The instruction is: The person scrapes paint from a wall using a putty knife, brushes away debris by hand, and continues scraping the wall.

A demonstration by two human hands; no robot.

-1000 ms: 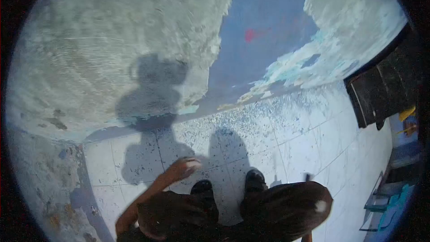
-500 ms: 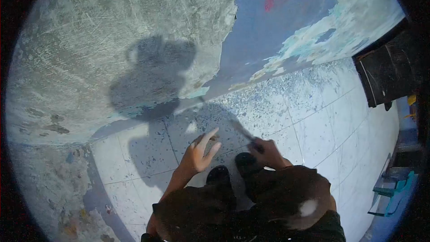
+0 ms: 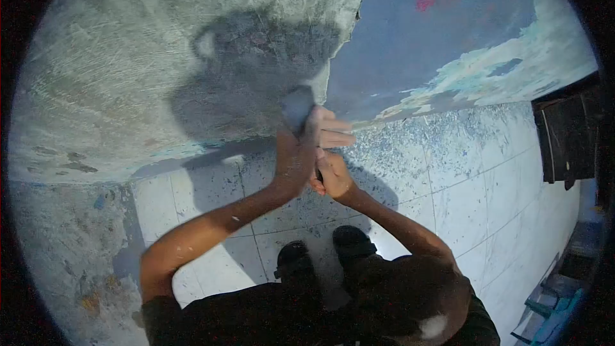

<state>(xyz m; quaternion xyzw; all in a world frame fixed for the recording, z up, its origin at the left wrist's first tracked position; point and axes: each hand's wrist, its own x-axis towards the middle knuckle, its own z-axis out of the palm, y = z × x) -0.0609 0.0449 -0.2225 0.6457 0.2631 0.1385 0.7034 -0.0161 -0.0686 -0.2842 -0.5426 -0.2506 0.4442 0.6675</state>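
A paint scraper with a flat grey blade (image 3: 298, 109) is raised before the wall, its blade overlapping the bare grey plaster (image 3: 211, 83) beside the jagged edge of the blue paint (image 3: 410, 57). My right hand (image 3: 334, 176) is closed around its dark handle, which is mostly hidden by the fingers. My left hand (image 3: 304, 150) lies along the scraper just above the right one, fingers stretched out and slightly apart, blurred by motion. My shadow falls across the plaster around the blade.
Paint flakes (image 3: 397, 147) litter the white tiled floor (image 3: 448, 218) along the wall's foot. My dark shoes (image 3: 352, 241) are below my hands. A black piece of furniture (image 3: 567, 134) stands at the right, with a teal object (image 3: 554, 314) lower right.
Both hands have risen from near my knees to the wall. The scraper has swung up in my right hand, and my left hand has come against it. The view has shifted slightly.
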